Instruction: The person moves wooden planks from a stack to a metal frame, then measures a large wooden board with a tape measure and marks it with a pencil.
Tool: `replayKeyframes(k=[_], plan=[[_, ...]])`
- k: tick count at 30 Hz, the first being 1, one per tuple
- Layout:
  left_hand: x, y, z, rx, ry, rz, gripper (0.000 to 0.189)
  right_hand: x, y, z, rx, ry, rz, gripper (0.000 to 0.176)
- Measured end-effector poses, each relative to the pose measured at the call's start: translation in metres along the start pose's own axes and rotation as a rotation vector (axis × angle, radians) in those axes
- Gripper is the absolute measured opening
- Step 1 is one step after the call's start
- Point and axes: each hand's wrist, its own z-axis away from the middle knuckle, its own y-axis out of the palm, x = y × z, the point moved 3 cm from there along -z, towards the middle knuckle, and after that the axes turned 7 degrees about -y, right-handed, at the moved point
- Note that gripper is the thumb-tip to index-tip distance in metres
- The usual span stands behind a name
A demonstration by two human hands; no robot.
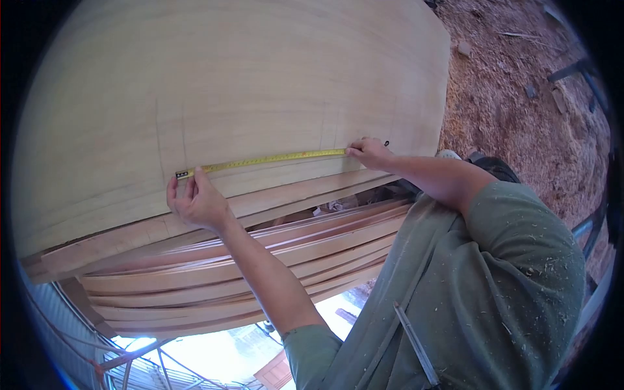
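Note:
A yellow tape measure (273,158) lies stretched across a broad pale wooden board (260,78) near its lower edge. My left hand (200,200) pinches the tape close to its black-and-white end, thumb and fingers around it. At the tape's other end, toward the right, my right hand (369,153) is closed over it and rests on the board; the tape's case is hidden beneath or behind the hand. Thin pencil lines run up the board above the tape, some near my left hand and some left of my right hand.
Below the board's edge several long curved wooden strips (260,266) are stacked. Wood shavings (513,97) cover the ground at the right, with metal bars (575,70) beyond. A pen (416,343) is clipped on the green shirt (507,279).

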Motion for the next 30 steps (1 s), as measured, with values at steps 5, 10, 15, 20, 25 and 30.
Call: replayKeyframes(k=[5,10,15,20,25,30], plan=[[0.005,-0.001,-0.002,-0.006,0.045,-0.006,0.039,0.003,0.000,0.000,-0.044,-0.050,0.025,0.036],[0.009,0.000,-0.003,0.012,-0.031,0.083,0.039,0.001,0.002,0.001,-0.054,-0.023,-0.019,0.036],[0.015,-0.001,-0.012,0.031,0.013,0.060,0.045,0.006,-0.002,-0.001,0.035,-0.023,-0.020,0.036],[0.012,0.004,-0.005,0.024,0.006,0.166,0.041,-0.021,0.009,-0.002,0.076,-0.209,-0.182,0.036],[0.030,0.007,-0.002,0.045,0.050,0.041,0.044,-0.006,-0.009,0.008,0.291,-0.077,-0.096,0.036],[0.007,-0.038,0.008,-0.015,-0.049,0.279,0.043,-0.004,-0.060,0.015,0.171,-0.062,-0.070,0.035]])
